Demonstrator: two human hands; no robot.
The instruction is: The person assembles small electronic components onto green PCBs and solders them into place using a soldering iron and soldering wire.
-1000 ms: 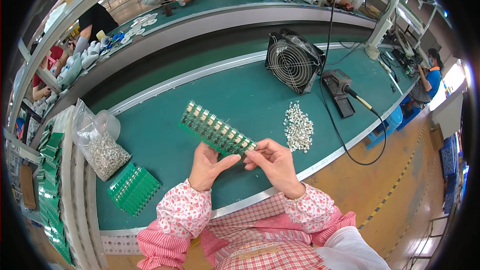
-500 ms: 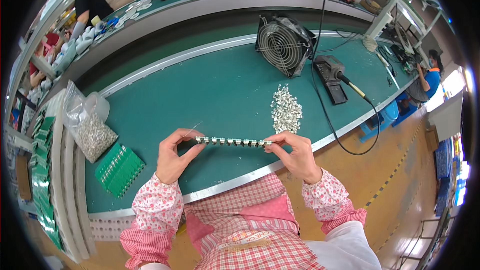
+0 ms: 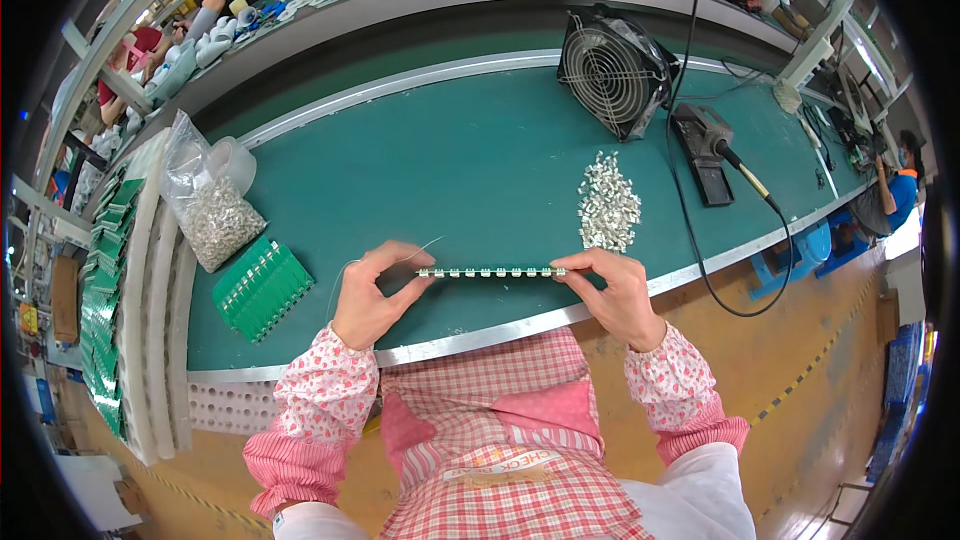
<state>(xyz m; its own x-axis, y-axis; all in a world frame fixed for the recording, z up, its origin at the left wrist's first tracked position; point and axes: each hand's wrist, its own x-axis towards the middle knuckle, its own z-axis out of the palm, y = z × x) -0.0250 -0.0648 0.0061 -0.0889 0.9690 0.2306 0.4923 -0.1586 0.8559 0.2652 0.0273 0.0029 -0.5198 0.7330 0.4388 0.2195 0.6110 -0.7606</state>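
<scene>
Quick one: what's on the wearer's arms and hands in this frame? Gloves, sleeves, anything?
No gloves: both the left hand and the right hand are bare. Each forearm wears a white oversleeve with small pink print, gathered at the wrist and ending in a pink-and-white striped band. No rings or watch show.

**Around the green desk**

A green desk (image 3: 420,170) carries a small square fan (image 3: 612,72) at its far side, with a black soldering iron stand (image 3: 703,152) just beside it and a black cable trailing off the near edge. A heap of small white parts (image 3: 608,202) lies near the stand. At the left sit a clear bag of grey bits (image 3: 205,202) and a stack of green circuit boards (image 3: 262,287)
</scene>
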